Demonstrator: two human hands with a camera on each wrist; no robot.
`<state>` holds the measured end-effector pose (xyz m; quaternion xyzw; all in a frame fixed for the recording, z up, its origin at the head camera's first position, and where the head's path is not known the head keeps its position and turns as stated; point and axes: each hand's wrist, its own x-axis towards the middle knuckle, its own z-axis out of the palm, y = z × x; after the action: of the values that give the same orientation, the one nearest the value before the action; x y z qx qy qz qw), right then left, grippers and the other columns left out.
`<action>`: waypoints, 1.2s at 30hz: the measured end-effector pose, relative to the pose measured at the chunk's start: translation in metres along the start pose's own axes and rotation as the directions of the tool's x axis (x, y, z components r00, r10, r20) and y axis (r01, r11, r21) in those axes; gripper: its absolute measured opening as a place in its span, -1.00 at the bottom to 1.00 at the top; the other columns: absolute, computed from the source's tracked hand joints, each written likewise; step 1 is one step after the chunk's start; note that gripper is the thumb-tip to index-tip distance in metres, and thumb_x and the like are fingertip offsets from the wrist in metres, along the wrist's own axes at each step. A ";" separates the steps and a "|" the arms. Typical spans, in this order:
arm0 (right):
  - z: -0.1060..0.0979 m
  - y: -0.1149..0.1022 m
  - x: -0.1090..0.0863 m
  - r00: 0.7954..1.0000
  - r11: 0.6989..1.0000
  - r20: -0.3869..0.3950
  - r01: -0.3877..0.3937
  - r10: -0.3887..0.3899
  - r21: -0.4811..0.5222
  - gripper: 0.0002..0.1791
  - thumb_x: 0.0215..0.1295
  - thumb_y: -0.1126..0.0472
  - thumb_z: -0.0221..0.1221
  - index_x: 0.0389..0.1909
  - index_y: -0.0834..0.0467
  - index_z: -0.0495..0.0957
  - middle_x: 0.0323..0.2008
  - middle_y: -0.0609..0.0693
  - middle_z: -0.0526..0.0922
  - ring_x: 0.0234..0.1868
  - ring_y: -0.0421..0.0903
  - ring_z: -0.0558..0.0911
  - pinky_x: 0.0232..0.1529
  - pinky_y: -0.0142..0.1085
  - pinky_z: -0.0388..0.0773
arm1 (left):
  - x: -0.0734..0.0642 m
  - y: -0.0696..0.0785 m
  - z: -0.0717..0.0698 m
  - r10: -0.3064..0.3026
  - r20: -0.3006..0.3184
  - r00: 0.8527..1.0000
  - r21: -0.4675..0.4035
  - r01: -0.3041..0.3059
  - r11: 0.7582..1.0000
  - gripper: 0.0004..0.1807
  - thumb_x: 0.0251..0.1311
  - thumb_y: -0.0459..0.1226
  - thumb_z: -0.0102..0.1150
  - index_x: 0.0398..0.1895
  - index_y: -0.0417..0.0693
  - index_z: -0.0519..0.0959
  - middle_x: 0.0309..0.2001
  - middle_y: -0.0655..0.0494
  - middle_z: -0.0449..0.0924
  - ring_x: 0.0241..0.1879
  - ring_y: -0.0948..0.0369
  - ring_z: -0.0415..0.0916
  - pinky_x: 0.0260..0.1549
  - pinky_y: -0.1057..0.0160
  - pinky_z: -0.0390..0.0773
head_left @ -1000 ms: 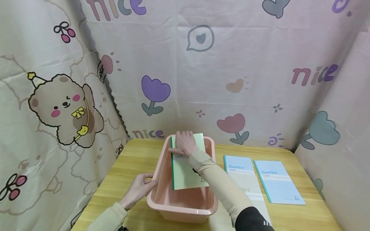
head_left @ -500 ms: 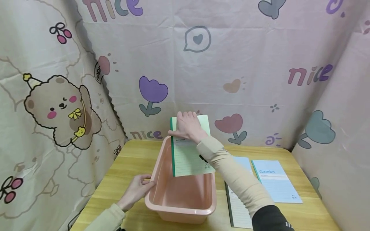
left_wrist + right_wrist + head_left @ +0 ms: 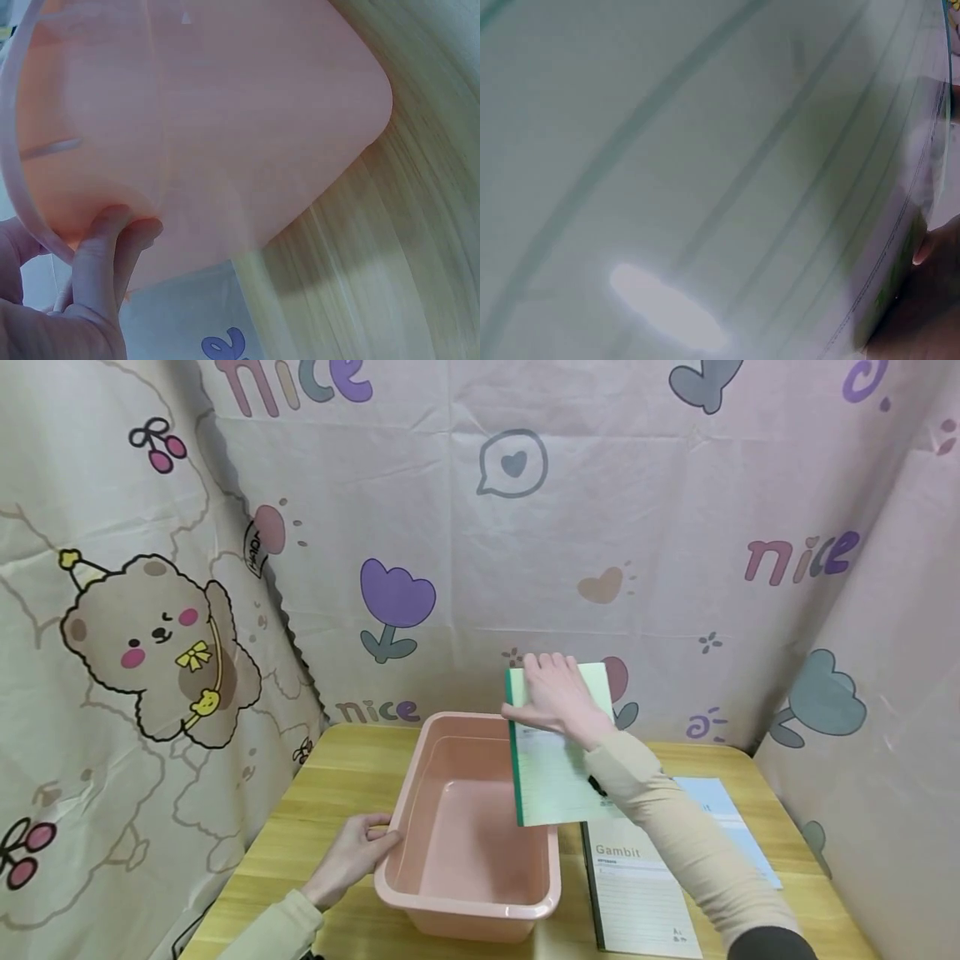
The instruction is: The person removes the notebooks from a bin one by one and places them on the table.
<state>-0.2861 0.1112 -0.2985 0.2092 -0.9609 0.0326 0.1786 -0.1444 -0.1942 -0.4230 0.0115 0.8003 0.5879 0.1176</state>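
A green notebook (image 3: pixel 551 785) with a darker green spine is held by my right hand (image 3: pixel 558 697) near its top edge, above the table just right of a pink plastic bin (image 3: pixel 480 843). The thumb lies toward the spine side, and the other fingertips reach over the top edge. Ruled lines of the notebook (image 3: pixel 705 165) fill the right wrist view. My left hand (image 3: pixel 352 856) grips the left rim of the bin; in the left wrist view the fingers (image 3: pixel 97 255) press on its outer wall. The inside of the bin is plainly visible, with a bare floor.
A beige Gambit notebook (image 3: pixel 637 893) lies right of the bin on the wooden table (image 3: pixel 360 760). Behind my right sleeve, a blue notebook (image 3: pixel 716 810) is partly hidden. Patterned cloth (image 3: pixel 487 568) hangs behind the table and at both sides.
My right hand has raised the green notebook out of the bin and carried it right, past the bin's right rim. The left hand stays on the bin's rim.
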 end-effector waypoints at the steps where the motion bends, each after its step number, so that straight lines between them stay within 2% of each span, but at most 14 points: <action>1: 0.002 0.006 -0.006 1.000 1.000 -0.009 0.000 0.000 0.002 -0.33 0.04 -0.34 0.22 -0.23 0.20 0.38 -0.33 0.08 0.51 -0.19 0.12 0.49 -0.11 -0.10 0.40 | 0.000 0.000 0.000 0.000 0.003 1.000 -0.002 0.000 1.000 -0.42 0.36 -0.34 0.07 0.25 -0.70 0.28 -0.05 -0.48 0.66 -0.17 -0.11 0.76 -0.26 0.11 0.82; 5: 0.006 0.030 -0.030 0.999 1.000 -0.035 -0.007 0.007 0.012 -0.33 0.01 -0.35 0.25 -0.30 0.20 0.36 -0.37 0.10 0.49 -0.24 0.13 0.46 -0.18 -0.11 0.36 | 0.000 -0.001 0.000 0.001 0.008 1.000 -0.010 -0.001 1.000 -0.42 0.36 -0.34 0.07 0.26 -0.70 0.27 -0.05 -0.48 0.66 -0.18 -0.11 0.76 -0.26 0.12 0.82; 10: 0.014 0.068 -0.067 0.997 0.999 -0.058 -0.039 0.041 0.037 -0.35 0.00 -0.28 0.28 -0.27 0.21 0.36 -0.38 0.08 0.47 -0.28 0.10 0.44 -0.22 -0.13 0.34 | 0.002 -0.002 0.000 0.001 0.014 1.000 -0.018 -0.001 1.000 -0.41 0.36 -0.32 0.07 0.27 -0.69 0.26 -0.05 -0.47 0.67 -0.18 -0.11 0.76 -0.27 0.12 0.82; 13: 0.021 0.094 -0.093 0.997 0.997 -0.034 -0.064 0.066 0.052 -0.37 0.01 -0.23 0.29 -0.24 0.22 0.36 -0.37 0.09 0.49 -0.28 0.09 0.44 -0.20 -0.11 0.35 | 0.002 -0.001 0.001 -0.001 0.014 1.000 -0.018 0.001 1.000 -0.41 0.36 -0.32 0.08 0.26 -0.68 0.28 -0.06 -0.45 0.68 -0.19 -0.09 0.76 -0.28 0.12 0.82; 17: 0.034 0.129 -0.128 0.996 0.993 0.018 -0.088 0.087 0.077 -0.35 0.05 -0.20 0.31 -0.14 0.25 0.38 -0.26 0.15 0.56 -0.19 0.13 0.48 -0.13 0.00 0.38 | 0.002 0.000 0.001 -0.004 0.006 1.000 -0.020 0.004 1.000 -0.41 0.36 -0.32 0.09 0.26 -0.68 0.28 -0.06 -0.46 0.68 -0.19 -0.10 0.76 -0.28 0.13 0.81; 23: 0.067 0.173 -0.178 0.993 0.986 0.066 -0.105 0.097 0.130 -0.41 0.02 -0.16 0.39 -0.18 0.18 0.40 -0.28 0.08 0.57 -0.22 0.04 0.46 -0.16 -0.06 0.36 | 0.001 -0.003 0.000 0.005 0.016 1.000 -0.031 -0.004 1.000 -0.40 0.35 -0.33 0.08 0.28 -0.69 0.25 -0.05 -0.47 0.67 -0.20 -0.11 0.76 -0.28 0.13 0.81; 29: 0.092 0.196 -0.216 0.982 0.979 0.127 -0.156 0.140 0.130 -0.36 -0.01 -0.16 0.42 -0.11 0.24 0.47 -0.20 0.17 0.66 -0.14 0.17 0.57 -0.09 0.12 0.46 | 0.002 -0.003 -0.001 -0.001 0.023 1.000 -0.032 0.002 1.000 -0.40 0.36 -0.33 0.07 0.28 -0.68 0.25 -0.04 -0.47 0.67 -0.20 -0.10 0.76 -0.28 0.13 0.81; 36: 0.105 0.210 -0.233 0.960 0.973 0.202 -0.213 0.191 0.091 -0.28 0.01 -0.17 0.40 -0.02 0.31 0.47 -0.10 0.28 0.66 -0.05 0.28 0.58 -0.08 0.19 0.44 | 0.003 -0.002 0.000 -0.009 0.019 1.000 -0.019 0.009 1.000 -0.39 0.36 -0.33 0.06 0.29 -0.69 0.23 -0.05 -0.45 0.68 -0.20 -0.08 0.76 -0.28 0.12 0.81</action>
<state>-0.2096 0.3793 -0.4777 0.1216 -0.9866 0.0841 0.0688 -0.1474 -0.1946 -0.4251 0.0123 0.7935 0.5948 0.1280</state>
